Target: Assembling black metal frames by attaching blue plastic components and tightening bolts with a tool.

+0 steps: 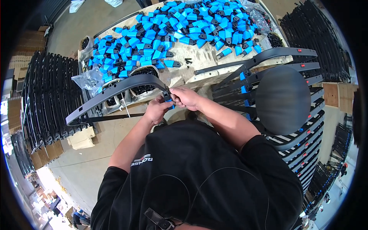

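A long black curved frame [126,82] stretches from the table's front edge toward the left, its bent end in front of my chest. At that end sits a blue-and-black plastic piece [171,104]. My left hand [155,110] is closed round this piece, thumb lying across it. From the right, my right hand [187,98] meets the same joint with fingers pinched together; whatever is between its fingertips is hidden. A slim light-coloured rod-like tool [125,106] hangs beside the frame at the table's edge.
A large heap of blue-and-black pieces [191,23] covers the table [191,53]. Bags of small black parts [145,86] line its front edge. On the right rises a stack of black frames [283,73] with a dark round pad [283,101]. More frames [51,92] stand left.
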`<state>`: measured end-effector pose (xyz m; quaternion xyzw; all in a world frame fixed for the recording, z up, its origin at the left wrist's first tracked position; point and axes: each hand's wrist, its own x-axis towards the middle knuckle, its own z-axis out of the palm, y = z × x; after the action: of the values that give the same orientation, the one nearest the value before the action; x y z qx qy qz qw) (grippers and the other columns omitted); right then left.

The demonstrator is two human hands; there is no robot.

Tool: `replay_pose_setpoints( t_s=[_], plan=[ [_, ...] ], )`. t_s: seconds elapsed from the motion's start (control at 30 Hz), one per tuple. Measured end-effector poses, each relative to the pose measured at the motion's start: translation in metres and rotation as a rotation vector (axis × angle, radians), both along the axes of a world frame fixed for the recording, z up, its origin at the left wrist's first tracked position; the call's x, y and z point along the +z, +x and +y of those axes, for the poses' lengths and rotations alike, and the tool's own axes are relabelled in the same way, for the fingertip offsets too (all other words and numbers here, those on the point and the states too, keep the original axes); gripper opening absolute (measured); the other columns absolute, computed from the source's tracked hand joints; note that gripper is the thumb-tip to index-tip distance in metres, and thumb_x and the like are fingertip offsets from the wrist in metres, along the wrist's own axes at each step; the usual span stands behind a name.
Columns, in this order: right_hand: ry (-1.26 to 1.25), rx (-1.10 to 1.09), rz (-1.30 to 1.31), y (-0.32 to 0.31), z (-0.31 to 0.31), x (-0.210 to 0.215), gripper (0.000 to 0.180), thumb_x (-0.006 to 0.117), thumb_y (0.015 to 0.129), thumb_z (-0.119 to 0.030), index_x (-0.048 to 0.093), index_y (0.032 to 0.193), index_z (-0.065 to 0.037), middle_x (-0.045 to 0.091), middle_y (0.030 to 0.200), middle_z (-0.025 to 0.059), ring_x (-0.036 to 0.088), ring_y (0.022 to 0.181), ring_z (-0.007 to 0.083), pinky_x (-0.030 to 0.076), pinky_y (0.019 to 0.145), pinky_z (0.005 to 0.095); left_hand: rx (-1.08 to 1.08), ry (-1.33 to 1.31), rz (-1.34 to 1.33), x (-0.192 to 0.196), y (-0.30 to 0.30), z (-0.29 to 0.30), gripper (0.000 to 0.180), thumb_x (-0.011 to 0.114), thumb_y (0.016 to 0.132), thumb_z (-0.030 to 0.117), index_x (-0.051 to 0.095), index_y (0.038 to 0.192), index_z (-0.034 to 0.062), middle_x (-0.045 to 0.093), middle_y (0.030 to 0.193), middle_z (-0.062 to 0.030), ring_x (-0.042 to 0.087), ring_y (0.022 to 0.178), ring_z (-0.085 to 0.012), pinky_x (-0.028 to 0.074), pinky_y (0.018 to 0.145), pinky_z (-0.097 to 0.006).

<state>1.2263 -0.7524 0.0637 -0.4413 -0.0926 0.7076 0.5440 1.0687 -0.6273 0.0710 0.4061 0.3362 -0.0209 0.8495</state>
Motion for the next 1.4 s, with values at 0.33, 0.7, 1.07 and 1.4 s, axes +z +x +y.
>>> replay_pose_setpoints(
  t_s=[0.33, 0.7, 1.07, 1.4],
  plan=[
    [-0.139, -0.059, -0.168, 0.001, 0.014, 0.002, 0.034, 0.059, 0.103, -0.043, 0.061, 0.097, -0.01, 0.037, 0.061, -0.0068, 0.03, 0.051, 0.0061, 0.023, 0.047, 0.0264, -0.087, -0.04, 0.098, 0.004, -0.006, 0.001, 0.037, 0.067, 0.094, 0.007, 0.055, 0.127, -0.0027, 0.065, 0.114, -0.0112, 0.067, 0.103, -0.0223, 0.057, 0.091, -0.035],
    [-0.079, -0.079, -0.318, -0.008, 0.008, -0.004, 0.031, 0.052, 0.104, -0.034, 0.059, 0.089, -0.008, 0.051, 0.071, 0.0001, 0.049, 0.061, 0.0115, 0.038, 0.055, 0.0308, -0.133, -0.036, 0.086, 0.004, -0.011, 0.003, 0.04, 0.066, 0.096, 0.013, 0.054, 0.131, -0.0013, 0.066, 0.116, -0.0107, 0.067, 0.103, -0.0209, 0.057, 0.087, -0.034],
    [-0.061, -0.082, -0.36, -0.015, 0.016, 0.024, 0.035, 0.05, 0.104, -0.037, 0.054, 0.081, -0.011, 0.05, 0.07, -0.0026, 0.043, 0.059, 0.012, 0.033, 0.052, 0.0289, -0.039, 0.056, 0.107, 0.007, -0.016, -0.004, 0.062, 0.071, 0.092, 0.013, 0.04, 0.144, -0.0047, 0.065, 0.117, -0.0146, 0.068, 0.102, -0.0239, 0.058, 0.085, -0.034],
    [0.093, -0.148, 0.414, -0.014, -0.013, 0.052, 0.065, 0.042, 0.102, -0.06, 0.063, 0.114, 0.0, 0.068, 0.11, 0.0179, 0.065, 0.106, 0.0351, 0.051, 0.095, 0.0461, -0.184, 1.404, -0.209, 0.071, -0.024, -0.009, 0.035, 0.078, 0.077, 0.016, 0.07, 0.11, 0.0066, 0.066, 0.102, -0.0121, 0.063, 0.097, -0.0313, 0.052, 0.088, -0.04]
  ],
)
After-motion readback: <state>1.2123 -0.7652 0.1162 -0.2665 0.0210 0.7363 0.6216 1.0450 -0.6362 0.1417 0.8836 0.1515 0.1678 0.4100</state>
